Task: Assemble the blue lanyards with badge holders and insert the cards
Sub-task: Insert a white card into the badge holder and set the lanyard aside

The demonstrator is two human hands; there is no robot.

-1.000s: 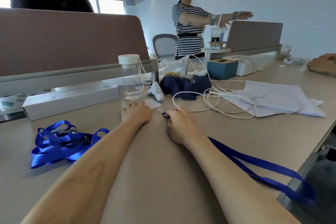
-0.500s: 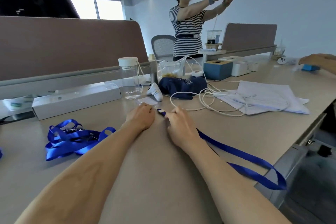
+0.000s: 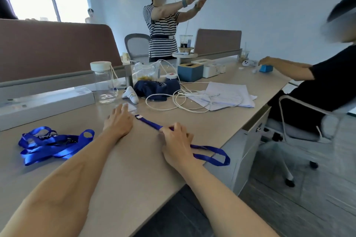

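A blue lanyard [image 3: 149,122] lies stretched across the beige table [image 3: 119,169], its clip end near a clear badge holder [image 3: 129,107], its loop [image 3: 213,155] at the table's right edge. My right hand [image 3: 178,143] pinches the strap midway along its length. My left hand [image 3: 118,121] rests flat on the table with straight fingers, the fingertips on the badge holder. A pile of several blue lanyards [image 3: 51,143] lies at the left.
A white long box [image 3: 44,104], a clear jar [image 3: 104,82], a white controller [image 3: 132,96], a navy cap [image 3: 156,88], white cables [image 3: 181,100] and papers [image 3: 229,96] crowd the far side. One person stands behind; another sits at the right on a chair [image 3: 300,121].
My right hand slid back along the lanyard, away from its clip end. My left hand opened flat over the badge holder. The view turned right, showing the seated person.
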